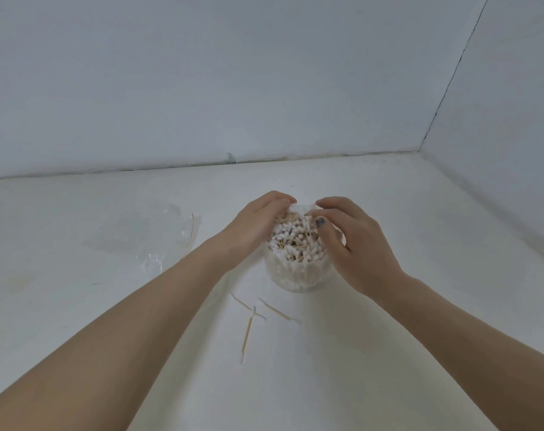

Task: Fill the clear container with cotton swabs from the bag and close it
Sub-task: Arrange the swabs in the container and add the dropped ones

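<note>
A clear round container [295, 276] stands on the white surface, packed with upright cotton swabs [295, 236] that rise above its rim. My left hand [253, 222] curls around the swab bundle from the left, fingertips at the far side. My right hand [354, 244] wraps it from the right, thumb lying over the swab tips. Both hands' fingertips almost meet at the back. The clear plastic bag [140, 241] lies flat and crumpled to the left. I see no lid.
Three loose swabs [249, 328] lie on the surface just in front of the container. Walls close the space at the back and on the right, meeting in a corner [420, 150].
</note>
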